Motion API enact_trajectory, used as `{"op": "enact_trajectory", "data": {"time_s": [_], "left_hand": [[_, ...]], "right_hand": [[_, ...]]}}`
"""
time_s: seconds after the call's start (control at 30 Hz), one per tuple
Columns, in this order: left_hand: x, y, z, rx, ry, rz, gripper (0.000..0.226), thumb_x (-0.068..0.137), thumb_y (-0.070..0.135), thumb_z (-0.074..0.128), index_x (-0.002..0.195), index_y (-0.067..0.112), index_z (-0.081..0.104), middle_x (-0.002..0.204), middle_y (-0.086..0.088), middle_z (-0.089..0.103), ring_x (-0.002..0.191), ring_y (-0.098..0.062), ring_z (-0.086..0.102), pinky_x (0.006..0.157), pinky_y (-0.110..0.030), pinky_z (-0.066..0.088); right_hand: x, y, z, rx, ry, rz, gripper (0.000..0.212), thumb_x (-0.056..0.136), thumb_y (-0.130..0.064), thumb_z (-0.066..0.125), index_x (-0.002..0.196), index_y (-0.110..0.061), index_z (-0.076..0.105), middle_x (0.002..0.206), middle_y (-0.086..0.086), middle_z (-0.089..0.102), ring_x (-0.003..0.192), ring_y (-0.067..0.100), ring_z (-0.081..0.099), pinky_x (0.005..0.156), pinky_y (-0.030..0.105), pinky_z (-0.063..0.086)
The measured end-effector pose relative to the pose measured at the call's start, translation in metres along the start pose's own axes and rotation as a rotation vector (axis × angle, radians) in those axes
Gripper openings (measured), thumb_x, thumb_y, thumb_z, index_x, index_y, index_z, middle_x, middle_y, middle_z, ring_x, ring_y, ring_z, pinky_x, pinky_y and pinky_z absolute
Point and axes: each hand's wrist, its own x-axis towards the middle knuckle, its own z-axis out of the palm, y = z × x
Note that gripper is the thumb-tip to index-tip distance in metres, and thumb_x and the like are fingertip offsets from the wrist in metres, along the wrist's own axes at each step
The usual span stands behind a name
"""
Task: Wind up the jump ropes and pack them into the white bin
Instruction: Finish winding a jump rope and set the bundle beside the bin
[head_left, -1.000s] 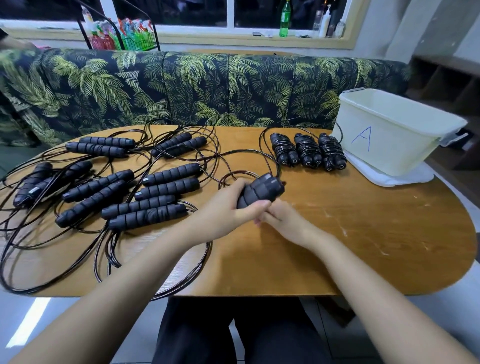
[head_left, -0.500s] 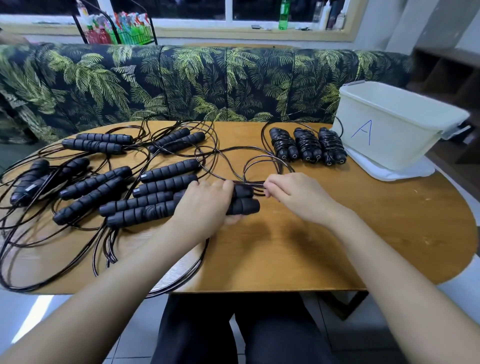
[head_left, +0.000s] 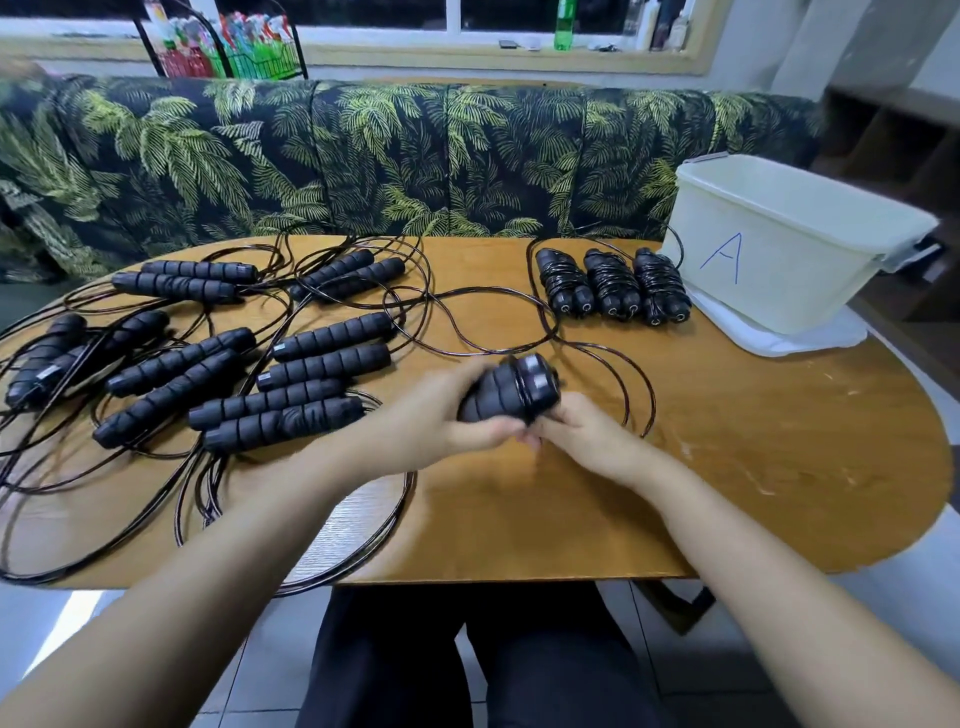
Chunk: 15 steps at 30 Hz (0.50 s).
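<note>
Most of the job looks undone. The wooden surface (head_left: 779, 467) carries everything. The white bin (head_left: 779, 260) stands well to the right of the fingers (head_left: 551, 422) and beyond them. Its near wall hides the inside, so I cannot tell whether any rope is packed. Left of the fingers sprawl about six loose jump ropes (head_left: 327, 348), cords tangled and some hanging off the near edge. Three wound bundles (head_left: 610, 285) lie beyond and right of the fingers, just beside the bin, not in it. The left hand (head_left: 441, 415) grips a pair of handles (head_left: 511, 389) together. The right hand (head_left: 587, 439) seems to pinch their cord (head_left: 650, 389) at the near end, though blur hides the exact hold. The cord trails loose rightward, so winding looks barely begun.
</note>
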Motion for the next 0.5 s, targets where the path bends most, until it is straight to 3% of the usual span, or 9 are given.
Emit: {"op": "enact_trajectory", "data": {"time_s": [0.07, 0.13, 0.2, 0.27, 0.33, 0.43, 0.5], "left_hand": [[-0.004, 0.002, -0.003, 0.127, -0.126, 0.069, 0.051, 0.08, 0.049, 0.068, 0.118, 0.018, 0.052, 0.092, 0.0, 0.062, 0.081, -0.013, 0.057, 0.072, -0.027, 0.047], [-0.006, 0.005, -0.005, 0.428, -0.167, 0.134, 0.055, 0.078, 0.06, 0.064, 0.118, 0.025, 0.05, 0.089, 0.009, 0.058, 0.08, -0.015, 0.056, 0.07, -0.032, 0.047], [-0.005, 0.007, -0.003, 0.761, -0.16, 0.196, 0.062, 0.077, 0.068, 0.057, 0.122, 0.026, 0.046, 0.096, 0.009, 0.057, 0.085, -0.018, 0.056, 0.074, -0.033, 0.047], [-0.002, 0.007, 0.001, 1.024, -0.138, 0.248, 0.067, 0.079, 0.07, 0.051, 0.125, 0.021, 0.046, 0.104, 0.005, 0.059, 0.091, -0.023, 0.058, 0.078, -0.035, 0.046], [-0.001, 0.002, 0.006, 1.206, -0.139, 0.236, 0.067, 0.081, 0.068, 0.049, 0.124, 0.017, 0.045, 0.109, 0.0, 0.058, 0.093, -0.026, 0.058, 0.077, -0.035, 0.041], [-0.001, -0.004, 0.014, 1.303, -0.11, 0.086, 0.063, 0.083, 0.062, 0.053, 0.12, 0.011, 0.045, 0.11, -0.005, 0.058, 0.096, -0.028, 0.059, 0.074, -0.034, 0.038], [0.0, -0.012, 0.017, 1.293, 0.049, -0.02, 0.062, 0.075, 0.063, 0.062, 0.107, 0.011, 0.054, 0.096, -0.006, 0.062, 0.083, -0.028, 0.062, 0.067, -0.031, 0.041]], "right_hand": [[0.01, -0.006, -0.015, -0.106, -0.106, 0.002, 0.017, 0.09, -0.014, 0.055, 0.075, -0.02, 0.062, 0.071, -0.012, 0.061, 0.071, 0.005, 0.053, 0.07, 0.026, 0.042], [0.02, -0.018, -0.027, -0.313, -0.223, -0.022, 0.03, 0.092, -0.007, 0.055, 0.072, -0.03, 0.059, 0.071, -0.014, 0.059, 0.067, -0.005, 0.051, 0.067, 0.019, 0.041], [0.03, -0.029, -0.034, -0.58, -0.296, -0.035, 0.037, 0.095, -0.011, 0.054, 0.068, -0.037, 0.051, 0.076, -0.011, 0.056, 0.07, -0.002, 0.049, 0.07, 0.026, 0.044], [0.037, -0.038, -0.037, -0.762, -0.337, -0.023, 0.026, 0.097, -0.022, 0.053, 0.074, -0.035, 0.056, 0.081, -0.009, 0.057, 0.074, 0.003, 0.05, 0.071, 0.032, 0.044], [0.038, -0.047, -0.041, -0.818, -0.318, -0.007, 0.017, 0.098, -0.034, 0.051, 0.085, -0.03, 0.062, 0.082, -0.012, 0.058, 0.077, 0.004, 0.052, 0.068, 0.029, 0.042], [0.034, -0.06, -0.044, -0.884, -0.207, -0.019, 0.026, 0.101, -0.042, 0.041, 0.087, -0.029, 0.059, 0.079, -0.007, 0.059, 0.075, 0.013, 0.053, 0.064, 0.031, 0.039], [0.028, -0.068, -0.034, -0.957, -0.106, -0.028, 0.03, 0.104, -0.039, 0.033, 0.091, -0.024, 0.056, 0.082, -0.005, 0.061, 0.076, 0.019, 0.054, 0.065, 0.035, 0.04]]}}
